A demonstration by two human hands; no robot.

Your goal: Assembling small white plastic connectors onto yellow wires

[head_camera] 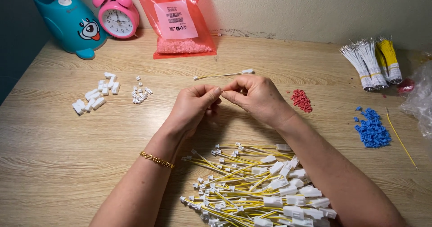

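Yellow-and-white wire is what both hands are pinched on: the left hand [194,102] and right hand [252,94] meet fingertip to fingertip above the wooden worktop [58,164], each closed on something very small between thumb and forefinger (most of it is hidden, so whether a connector is in there I cannot tell). I judge such a lead light, thin and floppy, its plastic end small and slick; best gripped close behind the housing, not mid-wire. One finished wire lead [223,74] lies just beyond the hands. A heap of finished leads [256,189] sits near the wrists, white connector housings [95,95] to the left, red beads [301,100] and blue beads [371,129] to the right.
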